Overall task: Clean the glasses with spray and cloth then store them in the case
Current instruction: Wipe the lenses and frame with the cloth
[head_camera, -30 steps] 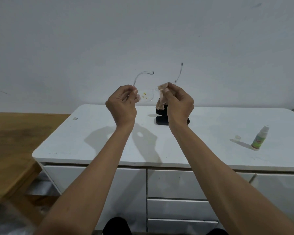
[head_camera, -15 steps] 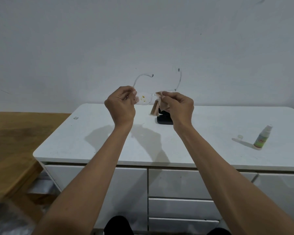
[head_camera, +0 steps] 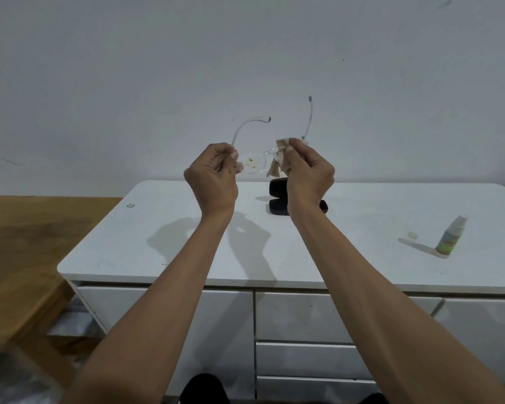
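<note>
Clear-framed glasses (head_camera: 252, 164) are held up in the air above the white cabinet, temples pointing away from me. My left hand (head_camera: 213, 177) pinches the left end of the frame. The left lens carries yellowish specks. My right hand (head_camera: 308, 173) pinches a beige cloth (head_camera: 279, 158) around the other lens, which the cloth and fingers hide. An open black case (head_camera: 277, 196) stands on the cabinet behind my right wrist, partly hidden. A small spray bottle (head_camera: 449, 236) with a green label stands at the right.
The white cabinet top (head_camera: 362, 243) has drawers below its front edge. A small clear cap (head_camera: 412, 235) lies beside the spray bottle. A wooden surface (head_camera: 21, 258) adjoins the cabinet on the left. A plain wall rises behind.
Both hands with the glasses sit slightly higher in view than half a second ago. The cloth has shifted on the right lens; the right temple now points more upright.
</note>
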The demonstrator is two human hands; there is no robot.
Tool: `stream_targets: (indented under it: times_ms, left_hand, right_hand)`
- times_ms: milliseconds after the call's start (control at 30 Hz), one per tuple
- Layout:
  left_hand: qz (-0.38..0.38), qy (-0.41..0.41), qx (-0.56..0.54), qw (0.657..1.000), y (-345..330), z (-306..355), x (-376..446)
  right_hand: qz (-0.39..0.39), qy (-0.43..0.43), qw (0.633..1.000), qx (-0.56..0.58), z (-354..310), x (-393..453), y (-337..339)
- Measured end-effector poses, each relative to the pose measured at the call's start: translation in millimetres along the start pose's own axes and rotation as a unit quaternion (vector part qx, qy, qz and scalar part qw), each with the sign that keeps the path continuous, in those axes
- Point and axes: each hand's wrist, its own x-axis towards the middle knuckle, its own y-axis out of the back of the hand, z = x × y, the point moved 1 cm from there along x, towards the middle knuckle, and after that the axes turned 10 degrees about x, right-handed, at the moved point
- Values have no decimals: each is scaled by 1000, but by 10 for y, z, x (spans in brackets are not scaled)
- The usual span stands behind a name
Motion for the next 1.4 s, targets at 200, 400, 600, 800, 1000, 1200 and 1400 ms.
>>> stream_targets:
  times_ms: [200,400,600,800,1000,1200,1400]
  left_hand:
    - [20,19,2,1000,13,-28,-10]
    - [2,16,27,1000,150,-142,58]
    - [-17,-6,20,1000,200,-127,49]
    - [-7,-32,9,999,71,39,25]
    - [8,-23,8,1000,42,10,22]
    - [9,-16,35,999,122,-67,39]
    - [-2,0,44,999,269,-240,52]
  right_hand:
    - [-82,-55,995,0,55,23,0]
    - [-205,-69,970,-114,-62,-18,190]
    - [-137,8,982,-129,-107,-69,248]
    - [-4,10,999,-32,-1,-2,74]
    - [-52,-10,998,-35,-21,23,-29]
    - [-167,-56,983,-60,-14,-55,85]
    - [-264,-55,957,-110,-75,-129,253]
